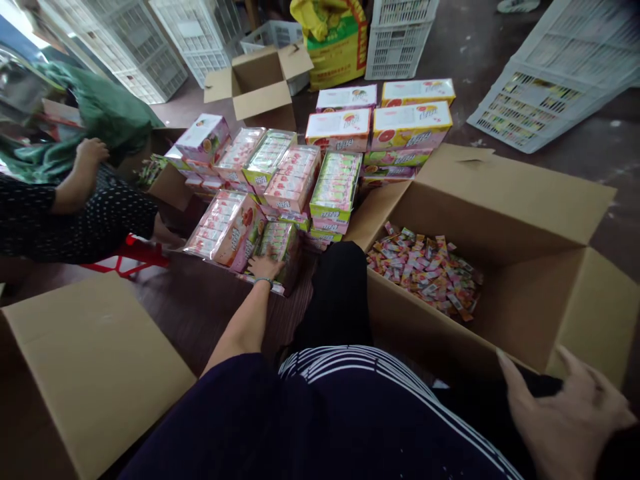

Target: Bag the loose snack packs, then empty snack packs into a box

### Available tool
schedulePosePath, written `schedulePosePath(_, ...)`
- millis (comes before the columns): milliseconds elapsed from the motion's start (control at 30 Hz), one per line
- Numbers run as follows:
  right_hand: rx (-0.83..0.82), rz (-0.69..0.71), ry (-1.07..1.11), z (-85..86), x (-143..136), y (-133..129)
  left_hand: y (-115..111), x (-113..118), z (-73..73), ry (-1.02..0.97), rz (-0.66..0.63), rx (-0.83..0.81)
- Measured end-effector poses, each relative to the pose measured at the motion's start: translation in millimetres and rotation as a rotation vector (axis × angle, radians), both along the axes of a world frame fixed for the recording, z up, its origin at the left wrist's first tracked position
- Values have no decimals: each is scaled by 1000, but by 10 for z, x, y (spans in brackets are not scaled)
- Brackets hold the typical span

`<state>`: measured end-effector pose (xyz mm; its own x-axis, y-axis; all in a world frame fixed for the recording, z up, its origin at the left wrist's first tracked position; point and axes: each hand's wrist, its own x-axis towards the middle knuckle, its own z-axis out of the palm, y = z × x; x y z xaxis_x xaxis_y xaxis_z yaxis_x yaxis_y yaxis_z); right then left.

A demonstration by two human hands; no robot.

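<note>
My left hand (266, 267) reaches forward and lies with fingers spread on a green display box (281, 239) of small wrapped packets. Beside that box, to the left, a pink display box (223, 227) under clear film stands tilted in my view. At the lower right is my right hand (565, 407), its fingers apart, by the near corner of a large open carton (530, 293). Whether its fingertips touch the carton I cannot tell. Many small colourful stick packets (425, 270) lie loose in the carton.
Stacked display boxes (290, 177) and closed printed boxes (411, 125) stand ahead. Behind them are an open carton (263, 100), a yellow sack (333, 47) and white crates (403, 40). A person (75, 200) sits at left near a red stool (133, 259). A carton flap (100, 360) juts in at lower left.
</note>
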<state>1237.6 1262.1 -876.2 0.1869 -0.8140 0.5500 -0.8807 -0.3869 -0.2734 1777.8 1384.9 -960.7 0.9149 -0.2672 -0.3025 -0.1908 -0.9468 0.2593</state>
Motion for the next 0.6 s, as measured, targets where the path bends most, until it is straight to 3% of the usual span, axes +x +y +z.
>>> schedulePosePath(100, -32, 100, 6, -43, 75, -31, 23, -87, 214, 210, 154, -334)
schedulePosePath(233, 98, 188, -85, 121, 226, -15, 183, -326, 569, 376, 164, -525)
schedulePosePath(367, 59, 452, -140, 363, 631, -69, 269, -554, 1175, 581, 149, -763)
schedulePosePath(433, -22, 667, -134, 553, 971, -107, 164, -668, 1570, 652, 37, -795)
schedulePosePath(533, -148, 997, -58, 909, 1515, -186, -213, -915, 2129, 572, -278, -737)
schedulePosePath(600, -229, 1086, 65, 1120, 1770, -292, -547, -1130, 2400, 521, -511, -730)
